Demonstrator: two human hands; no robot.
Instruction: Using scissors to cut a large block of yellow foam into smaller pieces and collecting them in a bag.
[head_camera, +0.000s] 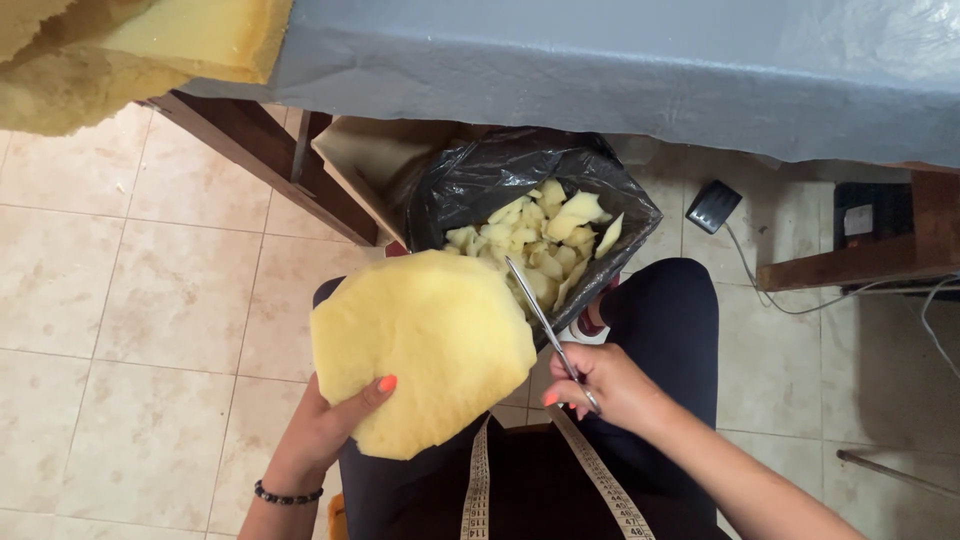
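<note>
Foam piece in one hand, scissors in the other, above a bag of offcuts

The left hand (325, 425) is clamped on a rounded piece of yellow foam (420, 345), holding it from below at its lower left edge; the thumb lies across the face of the foam and the remaining fingers are hidden behind it. The foam is held up over the person's lap, tilted toward the camera, and its right edge lies just beside the blades of the scissors (545, 320). A dark beaded bracelet (287, 495) circles the left wrist.

The right hand (600, 385) is curled shut around the handles of the scissors, fingers folded in tight. The thin metal blades look drawn together and point up and to the left, their tips over the black plastic bag (470, 180).

The bag stands open on the tiled floor (150, 300) between the person's knees, filled with small yellow foam scraps (545, 240). A measuring tape (600, 480) hangs down the person's front. Above, the table (600, 70) carries a grey covering, and a larger slab of foam (120, 50) overhangs its left corner
</note>
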